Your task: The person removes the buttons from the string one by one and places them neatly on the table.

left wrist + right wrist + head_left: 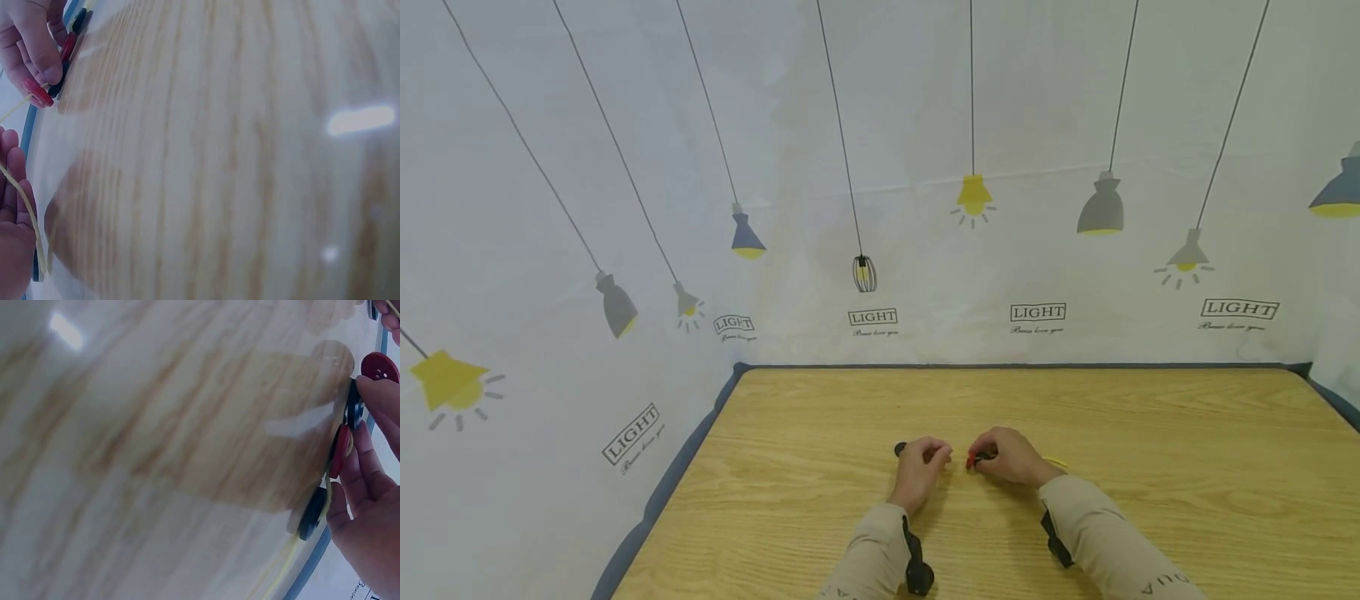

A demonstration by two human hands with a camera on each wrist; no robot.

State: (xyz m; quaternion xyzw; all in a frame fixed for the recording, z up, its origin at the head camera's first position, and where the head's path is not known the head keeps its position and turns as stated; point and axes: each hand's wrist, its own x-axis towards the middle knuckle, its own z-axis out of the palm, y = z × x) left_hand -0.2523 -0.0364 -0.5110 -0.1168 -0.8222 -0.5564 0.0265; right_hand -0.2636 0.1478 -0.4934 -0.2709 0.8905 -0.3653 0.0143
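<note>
My right hand (1009, 457) pinches a black button (354, 405), a red button (377, 365) just past the thumb! Over to my left hand (917, 469), fingertips drawn together on the yellow string (1056, 461) running between the hands. Along my right fingers, a second red button (340, 451), then a second black button (313, 514). A black piece (900, 449) sits beside the left hand. All this at the wooden desk (820, 408), with the lamp-printed wall (925, 242) behind.
</note>
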